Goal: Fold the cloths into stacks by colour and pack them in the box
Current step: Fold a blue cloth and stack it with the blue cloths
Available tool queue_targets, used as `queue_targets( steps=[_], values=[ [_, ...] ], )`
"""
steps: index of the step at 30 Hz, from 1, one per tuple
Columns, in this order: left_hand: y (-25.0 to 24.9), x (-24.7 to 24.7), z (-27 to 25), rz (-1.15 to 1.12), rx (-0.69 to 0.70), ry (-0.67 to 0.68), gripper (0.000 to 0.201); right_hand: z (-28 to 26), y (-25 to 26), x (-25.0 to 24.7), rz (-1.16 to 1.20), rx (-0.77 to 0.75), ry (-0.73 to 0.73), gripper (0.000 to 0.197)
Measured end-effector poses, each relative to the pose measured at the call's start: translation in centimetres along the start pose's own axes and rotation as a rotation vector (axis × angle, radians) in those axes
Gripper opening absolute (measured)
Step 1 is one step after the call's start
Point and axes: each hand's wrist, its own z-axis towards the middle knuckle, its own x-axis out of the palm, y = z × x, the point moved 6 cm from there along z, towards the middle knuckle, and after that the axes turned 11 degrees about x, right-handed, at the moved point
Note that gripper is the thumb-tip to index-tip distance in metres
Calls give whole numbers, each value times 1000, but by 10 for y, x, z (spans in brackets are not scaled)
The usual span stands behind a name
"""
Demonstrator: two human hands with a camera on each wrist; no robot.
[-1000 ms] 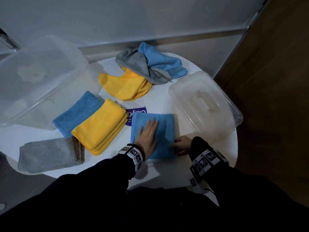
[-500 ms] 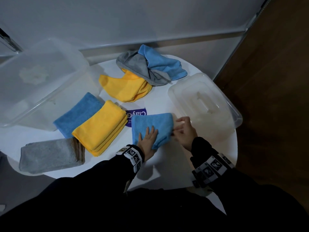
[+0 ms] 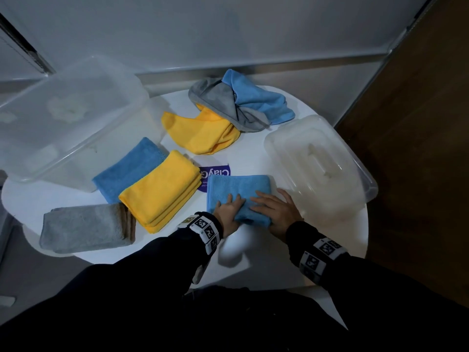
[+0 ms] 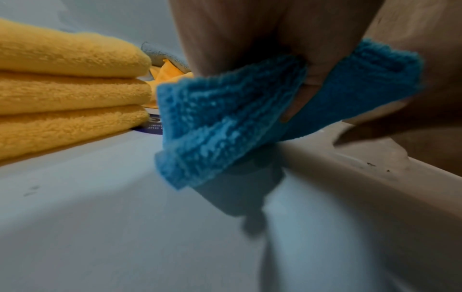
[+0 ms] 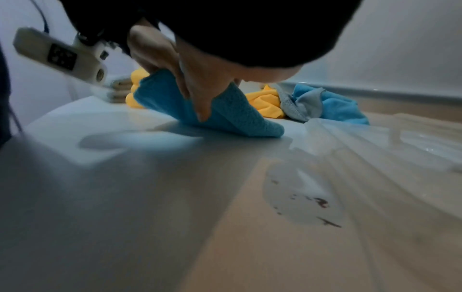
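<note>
Three blue cloths (image 3: 129, 168) (image 3: 238, 190) (image 3: 258, 102), one box (image 3: 63, 153), one lid (image 3: 317, 161).

A blue cloth (image 3: 236, 189), folded, is lying near the desk's (image 3: 330, 237) front, its near edge lifting. Left of it, a yellow stack (image 3: 162, 189), a blue stack (image 3: 129, 168) and a grey stack (image 3: 83, 227) are sitting together. Loose cloths (image 3: 223, 115) are lying heaped behind. The clear box (image 3: 63, 118) is sitting far left.
</note>
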Motion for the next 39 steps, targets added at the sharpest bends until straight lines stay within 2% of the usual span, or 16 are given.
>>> queue_targets(
  steps=[2, 4, 7, 9, 11, 13, 18, 22, 25, 29, 31, 34, 36, 39],
  values=[
    [3, 0, -4, 34, 4, 44, 72, 5, -3, -5, 134, 49, 12, 43],
    [10, -4, -11, 36, 8, 36, 67, 4, -10, -3, 244, 111, 133, 42],
    [19, -19, -25, -30, 15, -55, 40, -4, -35, 5, 415, 357, 377, 38],
    [28, -29, -31, -118, -6, -141, 26, -5, -44, 9, 451, 453, 456, 31],
    [41, -35, -32, -204, -66, -224, 27, 1, -52, 14, 492, 532, 479, 25],
    [56, -36, -29, -311, -159, -278, 34, 9, -62, 20, 504, 643, 491, 30],
    [65, -45, -12, -485, -256, -437, 29, 30, -78, 34, 736, 920, 457, 47],
    [62, -52, 0, -343, -381, -470, 30, 44, -81, 32, 464, 974, 397, 53],
    [65, -52, 2, -201, -498, -437, 33, 48, -76, 25, 353, 1001, 433, 54],
    [70, -52, 3, -53, -593, -406, 36, 48, -74, 18, 360, 1069, 460, 85],
    [74, -52, 6, -40, -633, -378, 39, 48, -79, 23, 441, 1082, 431, 73],
    [78, -56, 10, -12, -702, -339, 45, 45, -83, 23, 517, 1133, 282, 39],
    [74, -59, 11, -5, -737, -305, 42, 45, -80, 20, 496, 1142, 218, 34],
    [64, -55, 14, -105, -756, -315, 37, 50, -70, 18, 430, 1184, 216, 33]
  ],
)
